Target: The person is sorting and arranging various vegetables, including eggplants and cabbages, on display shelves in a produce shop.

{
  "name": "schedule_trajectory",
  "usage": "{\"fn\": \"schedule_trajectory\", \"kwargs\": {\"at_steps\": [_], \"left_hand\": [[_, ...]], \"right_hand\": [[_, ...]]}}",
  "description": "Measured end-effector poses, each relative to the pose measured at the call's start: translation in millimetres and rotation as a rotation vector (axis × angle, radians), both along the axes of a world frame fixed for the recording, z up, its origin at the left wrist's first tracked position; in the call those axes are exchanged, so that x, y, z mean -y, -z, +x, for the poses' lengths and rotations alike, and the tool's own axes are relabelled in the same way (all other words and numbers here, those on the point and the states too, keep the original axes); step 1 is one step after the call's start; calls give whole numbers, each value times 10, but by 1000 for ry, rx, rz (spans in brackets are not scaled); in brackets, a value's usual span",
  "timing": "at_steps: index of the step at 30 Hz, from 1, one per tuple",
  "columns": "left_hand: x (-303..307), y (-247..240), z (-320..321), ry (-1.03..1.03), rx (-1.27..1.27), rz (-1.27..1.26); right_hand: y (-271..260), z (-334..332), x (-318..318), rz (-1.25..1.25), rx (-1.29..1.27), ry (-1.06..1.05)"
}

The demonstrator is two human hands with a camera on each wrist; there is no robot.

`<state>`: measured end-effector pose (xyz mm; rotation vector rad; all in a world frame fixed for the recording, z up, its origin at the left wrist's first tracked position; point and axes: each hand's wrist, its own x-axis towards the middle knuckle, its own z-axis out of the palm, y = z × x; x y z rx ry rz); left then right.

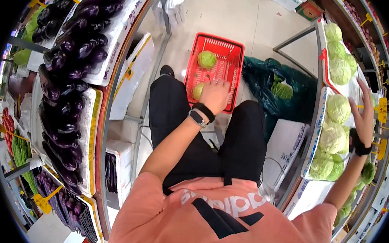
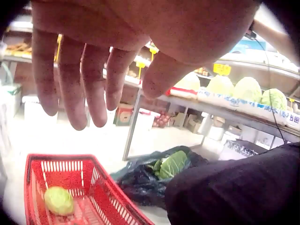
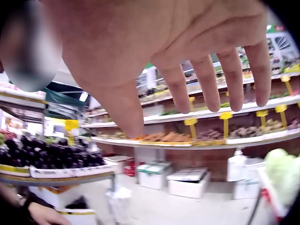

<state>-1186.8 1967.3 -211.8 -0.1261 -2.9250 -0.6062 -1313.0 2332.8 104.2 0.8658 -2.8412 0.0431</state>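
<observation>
we see the left hand [image 1: 216,96] over the basket [image 1: 226,72], its fingers hanging fairly straight with gaps between them. below it, partly covered in the head view, lies the near cabbage [image 1: 197,91]; whether skin meets leaf there, we cannot tell. the far cabbage [image 1: 206,59] sits toward the other end of the basket, well apart from the near one.

we see the right hand [image 1: 364,116] spread too, thumb out from the straight fingers, just beside the row of cabbages [image 1: 334,137] on the right desk [image 2: 187,102]. we cannot tell from the head view if it touches any of them.

a watch [image 1: 197,117] is strapped on the left wrist, and a black band [image 1: 360,143] goes round the right. the basket stands on the floor [image 1: 236,12], its near end between our knees in dark trousers [image 1: 249,138].

to the basket's right, dark plastic [image 1: 259,81] lies spread with a leafy head [image 1: 282,89] on it; a white box [image 1: 287,140] is just nearer to us. on our left, eggplants [image 1: 71,127] fill the left desk [image 1: 109,89]. farther off, yellow tags [image 3: 226,116] line a long shelf, above white boxes [image 3: 187,185].
</observation>
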Motion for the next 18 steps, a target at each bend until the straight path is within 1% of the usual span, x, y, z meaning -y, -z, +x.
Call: {"fn": "schedule_trajectory", "kwargs": {"at_steps": [1,2,3,4,5,6,8,9,11,12,13,14,15,16,17,18], "left_hand": [[-19,-142,3,10,-38,-21],[13,-223,15,38,-34,10],[47,-289,17,64,-34,41],[89,-311,8,89,-36,71],[167,-229,-5,85,-37,124],[258,-138,1,55,-1,140],[494,51,33,-17,78,176],[622,128,48,-88,166,205],[834,324,122,-281,277,249],[925,444,172,-376,338,271],[1017,607,213,-431,456,316],[1041,630,224,-474,491,346],[1046,579,239,-520,525,374],[1047,551,240,-566,560,401],[1022,568,227,-591,512,311],[1027,526,209,-590,518,294]], "right_hand": [[20,153,461,-72,41,-60],[103,242,818,-189,125,-137],[187,287,1154,-236,201,-191],[355,283,1418,-259,221,-294],[540,265,1678,-258,239,-346],[817,160,1893,-279,275,-449],[1381,33,2292,-190,267,-512],[1711,-30,2449,-147,279,-508],[2346,-71,2745,-12,400,-434],[2765,-116,2839,82,422,-410],[3006,-75,2984,189,487,-386],[3445,-91,3043,247,506,-395],[3720,-105,3119,352,582,-409],[4022,-104,3168,390,635,-382],[4315,-125,3215,457,671,-376],[4577,-150,3256,522,707,-367]]}}
